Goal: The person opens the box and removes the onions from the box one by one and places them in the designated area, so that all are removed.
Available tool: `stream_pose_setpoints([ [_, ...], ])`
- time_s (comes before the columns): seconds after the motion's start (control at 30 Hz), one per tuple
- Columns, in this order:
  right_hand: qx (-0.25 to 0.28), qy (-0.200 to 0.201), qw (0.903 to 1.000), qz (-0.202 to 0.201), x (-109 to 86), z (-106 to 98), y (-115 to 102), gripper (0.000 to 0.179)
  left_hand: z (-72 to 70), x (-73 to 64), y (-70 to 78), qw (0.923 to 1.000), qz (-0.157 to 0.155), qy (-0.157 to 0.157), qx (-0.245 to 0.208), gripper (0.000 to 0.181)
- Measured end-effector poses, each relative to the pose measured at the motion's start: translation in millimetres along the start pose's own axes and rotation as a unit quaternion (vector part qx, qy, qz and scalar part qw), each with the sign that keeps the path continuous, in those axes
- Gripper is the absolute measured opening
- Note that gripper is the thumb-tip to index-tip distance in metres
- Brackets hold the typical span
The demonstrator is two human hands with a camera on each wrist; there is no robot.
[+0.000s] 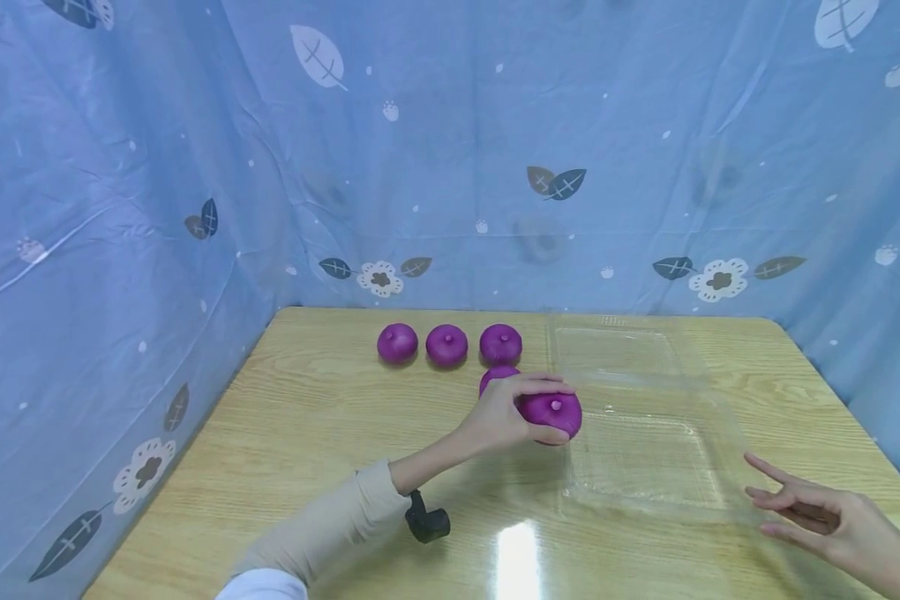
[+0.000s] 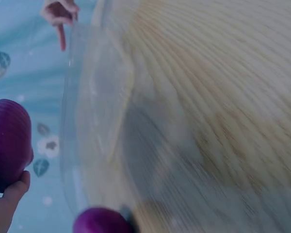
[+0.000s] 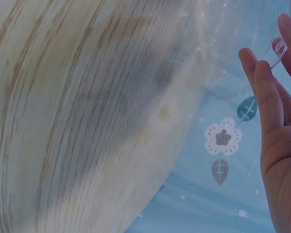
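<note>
My left hand grips a purple onion between thumb and fingers, at the left edge of a clear plastic clamshell container. The onion's stubby top faces up in the head view; in the left wrist view the onion shows at the left edge with the thumb against it. Partly hidden behind that hand is another onion. My right hand is at the container's right side, fingers spread and loosely bent. In the right wrist view its fingertips are right by the container's clear corner.
Three more purple onions, left, middle and right, stand in a row near the table's back edge. The container's other half lies open toward the back. Blue patterned curtain surrounds the wooden table.
</note>
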State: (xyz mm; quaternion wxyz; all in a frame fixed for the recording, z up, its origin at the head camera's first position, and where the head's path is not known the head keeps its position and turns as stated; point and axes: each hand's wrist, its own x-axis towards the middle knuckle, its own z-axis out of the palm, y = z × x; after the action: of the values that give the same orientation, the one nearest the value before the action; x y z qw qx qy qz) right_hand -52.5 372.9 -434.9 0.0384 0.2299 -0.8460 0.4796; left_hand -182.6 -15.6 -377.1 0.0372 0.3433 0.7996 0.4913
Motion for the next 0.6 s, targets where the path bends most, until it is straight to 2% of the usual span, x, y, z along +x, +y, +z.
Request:
stream_pose_setpoints([
  [0.17,0.002,0.008,0.9999,0.009,-0.1,0.4,-0.1,0.03,-21.8,-14.9,-11.4,1.0,-0.007,0.006,0.002,0.053],
  [0.33,-0.001,0.002,0.9999,0.013,-0.5,0.2,1.3,0.028,-43.5,-30.8,-23.3,0.9991,-0.02,0.02,-0.033,0.054],
  [0.5,-0.004,-0.004,0.9997,0.024,-1.5,1.1,2.7,0.026,-61.5,-47.0,-42.9,0.9951,-0.056,0.043,-0.069,0.055],
  [0.6,-0.007,-0.002,0.9996,0.027,-1.5,1.1,3.1,0.027,-71.6,-53.9,-57.2,0.9938,-0.06,0.05,-0.078,0.055],
])
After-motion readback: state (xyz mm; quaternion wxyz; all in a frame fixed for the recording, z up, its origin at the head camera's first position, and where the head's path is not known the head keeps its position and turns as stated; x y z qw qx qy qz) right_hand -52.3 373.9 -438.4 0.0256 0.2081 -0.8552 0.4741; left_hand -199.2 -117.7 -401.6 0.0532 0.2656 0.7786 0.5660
